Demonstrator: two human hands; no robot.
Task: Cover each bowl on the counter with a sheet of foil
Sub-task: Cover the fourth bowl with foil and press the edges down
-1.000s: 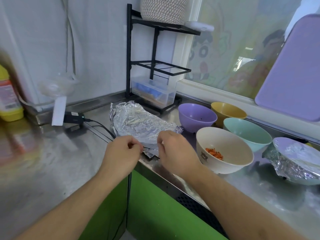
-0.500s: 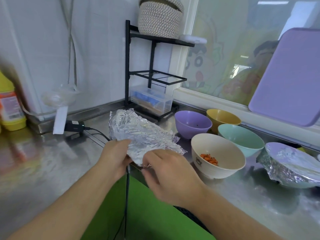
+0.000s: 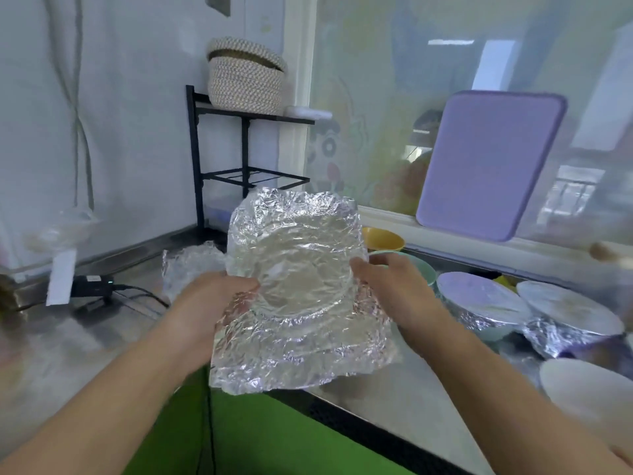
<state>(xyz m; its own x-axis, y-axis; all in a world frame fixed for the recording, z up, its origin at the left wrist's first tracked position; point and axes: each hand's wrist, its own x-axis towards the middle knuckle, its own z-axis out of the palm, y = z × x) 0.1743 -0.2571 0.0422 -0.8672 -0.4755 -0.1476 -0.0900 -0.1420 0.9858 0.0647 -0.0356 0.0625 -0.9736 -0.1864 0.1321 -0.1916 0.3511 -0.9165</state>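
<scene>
A crinkled foil sheet (image 3: 301, 289) with a round bowl imprint hangs in the air over the counter's front edge. My left hand (image 3: 209, 306) grips its left side and my right hand (image 3: 394, 289) holds its right side. More foil (image 3: 188, 265) lies on the counter behind my left hand. The sheet hides the purple and cream bowls. Past its right edge show the rim of a yellow bowl (image 3: 383, 238) and part of a teal bowl (image 3: 423, 269). Two foil-covered bowls (image 3: 479, 299) (image 3: 568, 313) stand at the right.
A white rounded bowl or lid (image 3: 589, 385) sits at the right edge. A black rack (image 3: 246, 173) with a woven basket (image 3: 245, 77) stands in the corner. A purple board (image 3: 486, 162) leans on the window. A black adapter with cable (image 3: 92, 286) lies at the left.
Both hands lifted one foil sheet off the pile and spread it out upright in front of me. The view swung up and right, bringing more covered bowls into sight.
</scene>
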